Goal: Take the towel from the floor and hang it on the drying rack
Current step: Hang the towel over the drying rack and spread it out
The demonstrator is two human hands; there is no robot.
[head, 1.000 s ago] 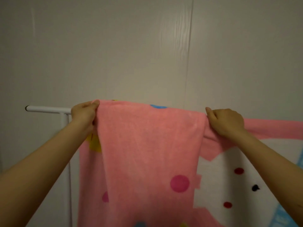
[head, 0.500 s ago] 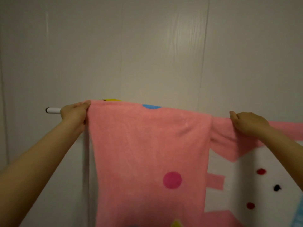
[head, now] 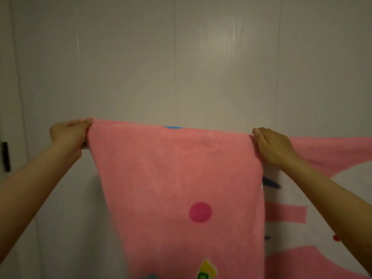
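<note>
now two hands, left (head: 68, 133) and right (head: 271, 146), each pinch one pink towel's (head: 177, 178) top edge.

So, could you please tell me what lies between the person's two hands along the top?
In the head view, the folded top edge of the pink towel spans from the left hand to the right hand; both grip it.

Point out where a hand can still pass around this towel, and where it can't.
Free: the wall side left of the left hand, and the open air above the towel top edge between both hands. Crowded: right of the right hand, where a second pink-and-white towel hangs close against the first.
</note>
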